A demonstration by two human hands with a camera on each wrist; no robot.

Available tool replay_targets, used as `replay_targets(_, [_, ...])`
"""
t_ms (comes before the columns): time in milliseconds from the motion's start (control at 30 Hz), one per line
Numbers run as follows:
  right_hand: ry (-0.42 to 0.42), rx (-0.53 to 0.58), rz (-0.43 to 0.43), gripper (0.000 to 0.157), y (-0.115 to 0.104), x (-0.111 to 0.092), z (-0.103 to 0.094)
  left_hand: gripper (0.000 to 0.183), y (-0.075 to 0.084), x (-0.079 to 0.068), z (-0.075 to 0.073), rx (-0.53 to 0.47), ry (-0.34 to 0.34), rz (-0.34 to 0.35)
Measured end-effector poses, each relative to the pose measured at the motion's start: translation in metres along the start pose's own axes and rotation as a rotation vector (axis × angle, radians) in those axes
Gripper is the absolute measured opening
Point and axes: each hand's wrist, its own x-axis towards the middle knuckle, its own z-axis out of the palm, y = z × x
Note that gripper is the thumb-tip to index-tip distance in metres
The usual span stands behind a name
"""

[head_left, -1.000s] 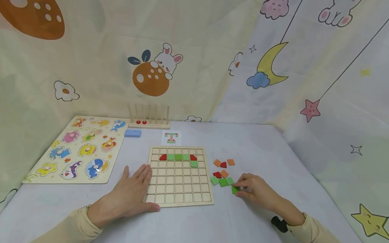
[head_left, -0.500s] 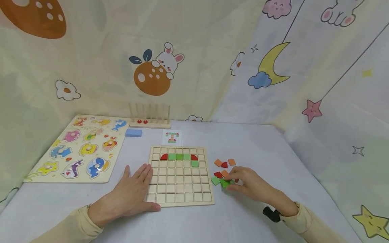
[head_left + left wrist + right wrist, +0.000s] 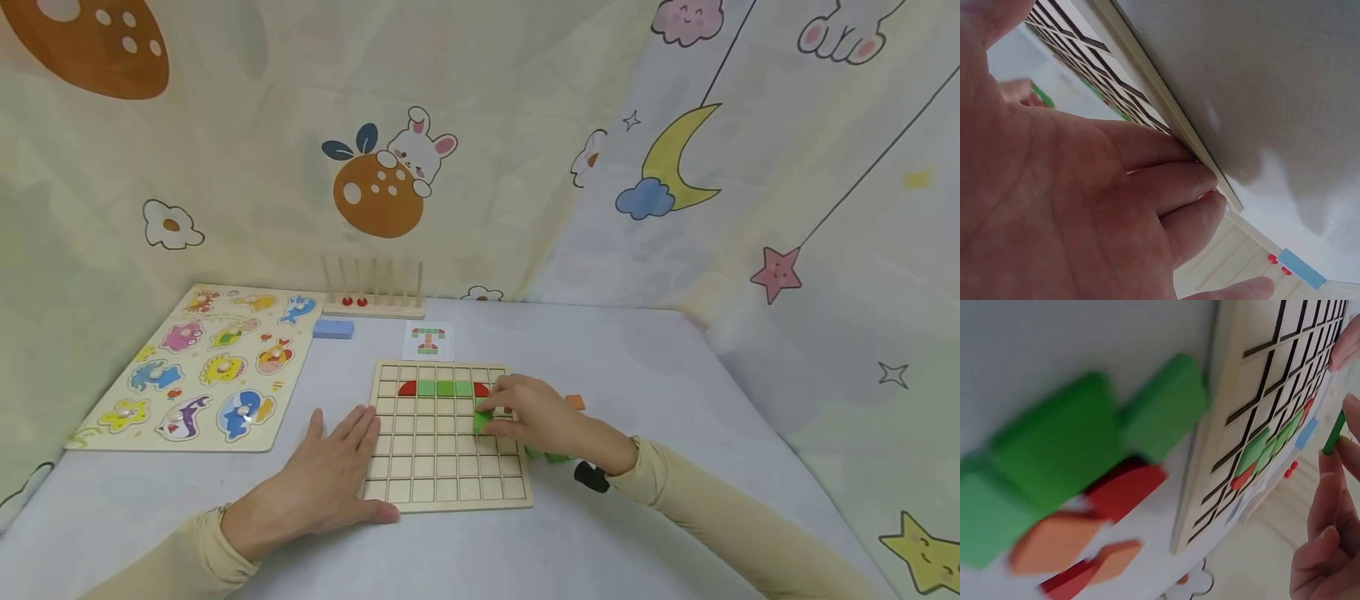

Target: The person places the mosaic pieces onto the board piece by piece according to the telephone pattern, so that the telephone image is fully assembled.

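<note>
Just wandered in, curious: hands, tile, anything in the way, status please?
Right hand pinches green tile over board. Left hand touches board's left edge. Nothing visibly in the way.

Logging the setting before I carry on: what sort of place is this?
Probably a children's play corner: a cartoon-printed backdrop stands behind a white tabletop holding an animal puzzle and a gridded wooden board.
</note>
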Motion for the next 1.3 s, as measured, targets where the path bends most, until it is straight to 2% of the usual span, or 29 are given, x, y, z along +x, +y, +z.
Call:
replay_targets(233, [0.020, -0.006, -0.010, 0.030, -0.015, 0.054, 0.018, 0.120, -0.001, 0.000, 0.001, 0.015, 0.018, 0.005])
replay_targets(500, [0.038, -0.019, -0.026, 0.029, -0.027, 0.091, 0.031, 0.121, -0.001, -0.001, 0.000, 0.017, 0.019, 0.013])
replay_targets(667, [0.008, -0.034, -0.002, 0.029, -0.027, 0.102, 0.036, 0.122, 0.000, 0.000, 0.000, 0.010, 0.021, 0.014])
replay_targets(967, [-0.073, -0.049, 0.028, 0.026, -0.025, 0.109, 0.044, 0.122, 0.000, -0.001, 0.000, 0.013, 0.018, 0.015])
replay_targets(1100, [-0.117, -0.054, 0.067, 0.026, -0.027, 0.110, 0.045, 0.122, 0.000, 0.000, 0.001, 0.019, 0.016, 0.016])
replay_targets(1300, [-0.122, -0.068, 0.080, 0.030, -0.030, 0.112, 0.045, 0.121, 0.000, -0.001, 0.001, 0.037, 0.014, 0.018])
